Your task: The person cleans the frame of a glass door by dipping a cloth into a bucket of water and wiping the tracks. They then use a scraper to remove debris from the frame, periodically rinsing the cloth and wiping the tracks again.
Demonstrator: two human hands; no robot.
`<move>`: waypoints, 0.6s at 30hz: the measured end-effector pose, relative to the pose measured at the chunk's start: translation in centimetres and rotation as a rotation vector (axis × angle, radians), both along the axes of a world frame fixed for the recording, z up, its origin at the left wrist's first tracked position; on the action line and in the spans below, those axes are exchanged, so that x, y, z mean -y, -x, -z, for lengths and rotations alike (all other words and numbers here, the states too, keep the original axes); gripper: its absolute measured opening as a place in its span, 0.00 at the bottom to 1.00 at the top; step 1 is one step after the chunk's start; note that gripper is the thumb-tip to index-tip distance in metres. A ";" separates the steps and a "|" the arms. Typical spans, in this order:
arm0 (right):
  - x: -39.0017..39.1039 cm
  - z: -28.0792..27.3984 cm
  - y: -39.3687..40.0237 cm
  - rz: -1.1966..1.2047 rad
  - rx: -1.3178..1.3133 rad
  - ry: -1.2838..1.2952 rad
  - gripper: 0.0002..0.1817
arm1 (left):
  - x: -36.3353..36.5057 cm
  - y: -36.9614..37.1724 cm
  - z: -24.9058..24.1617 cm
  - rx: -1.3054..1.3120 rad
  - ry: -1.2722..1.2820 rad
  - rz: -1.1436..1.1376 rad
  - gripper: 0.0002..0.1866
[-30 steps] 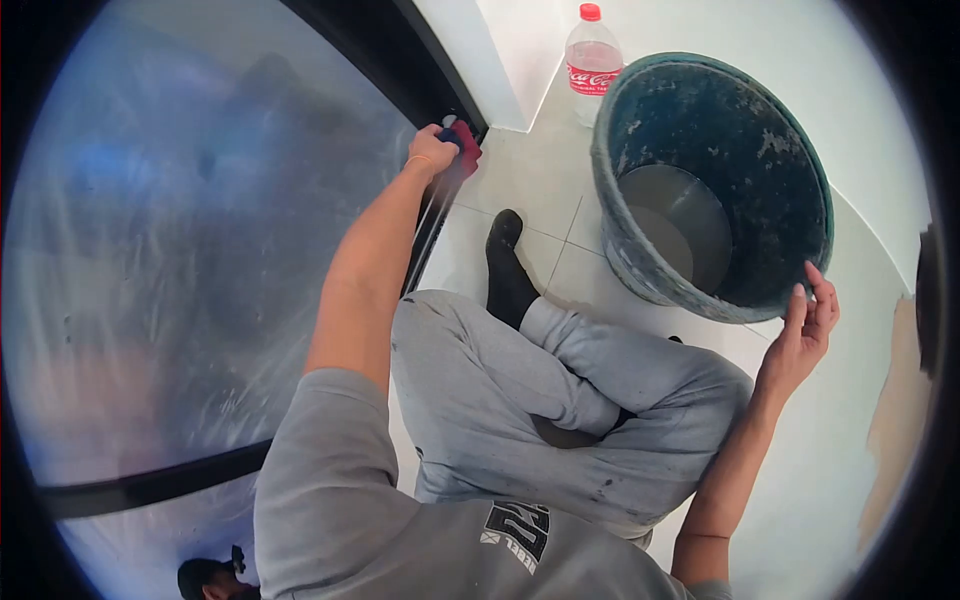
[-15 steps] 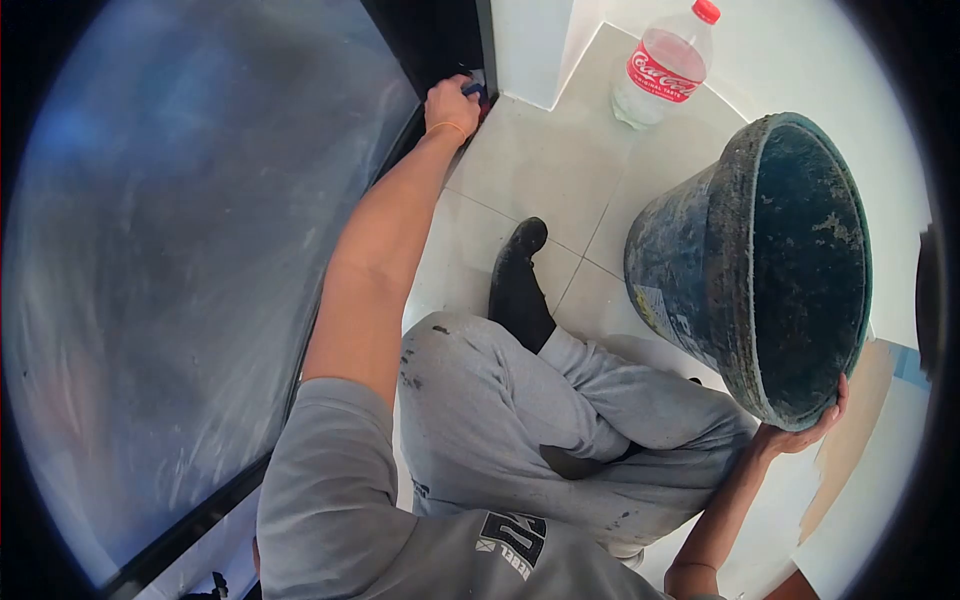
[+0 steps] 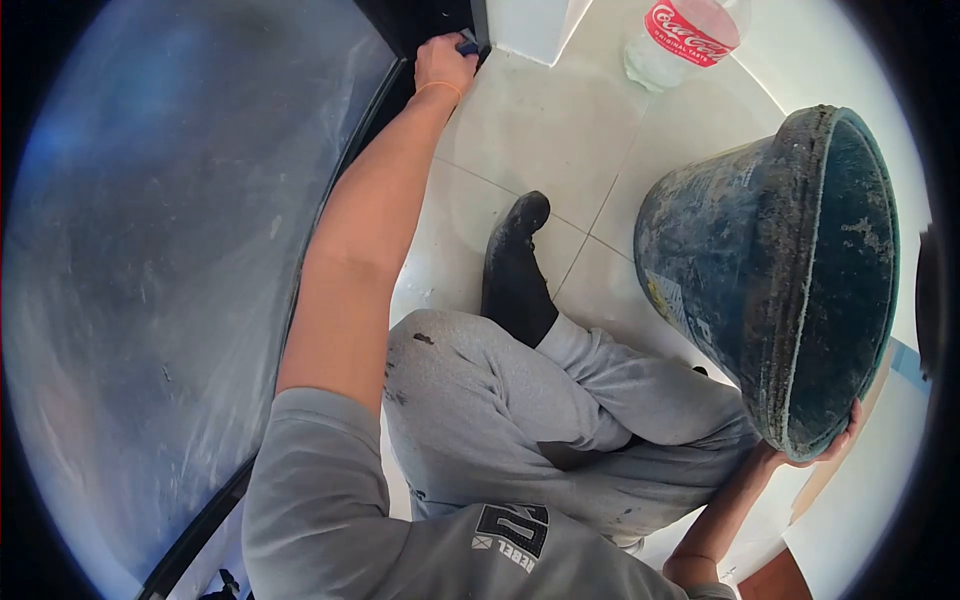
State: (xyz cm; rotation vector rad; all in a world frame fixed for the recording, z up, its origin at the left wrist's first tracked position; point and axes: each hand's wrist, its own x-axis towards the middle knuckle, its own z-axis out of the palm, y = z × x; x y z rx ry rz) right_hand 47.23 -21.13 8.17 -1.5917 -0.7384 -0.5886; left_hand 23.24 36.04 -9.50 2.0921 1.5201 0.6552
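My left hand [image 3: 445,65] reaches far forward to the lower corner of a black door frame [image 3: 425,22]. Its fingers are closed around a small dark blue object [image 3: 468,46], mostly hidden, whose kind I cannot make out. On the right, my right hand [image 3: 838,440] grips the near rim of a large bucket [image 3: 710,230]. Dried, pale residue covers the bucket's dark outside. It leans over with its mouth turned to the right, and the greenish inside shows crusted patches.
A Coca-Cola bottle [image 3: 690,40] with a red label stands on the tiled floor [image 3: 530,120] beyond the bucket. Film-like, cloudy sheeting [image 3: 200,250] covers the panel at left. My bent legs [image 3: 480,390] and black shoe [image 3: 515,260] lie between my hands.
The bucket has shifted right and slightly nearer to me, with my right hand still on its rim. My left hand stays at the frame corner. The whole view has shifted a little.
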 end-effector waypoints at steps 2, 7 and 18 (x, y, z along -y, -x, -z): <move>-0.2 0.2 0.1 -0.037 0.173 0.089 0.26 | -0.5 0.3 1.1 -0.026 -0.073 0.073 0.21; -0.7 -0.8 0.9 0.024 0.246 0.251 0.23 | -1.2 1.7 0.9 -0.067 -0.066 0.245 0.22; -0.7 -0.8 0.4 0.086 0.112 0.141 0.23 | -1.7 1.2 -0.3 -0.190 -0.003 0.304 0.22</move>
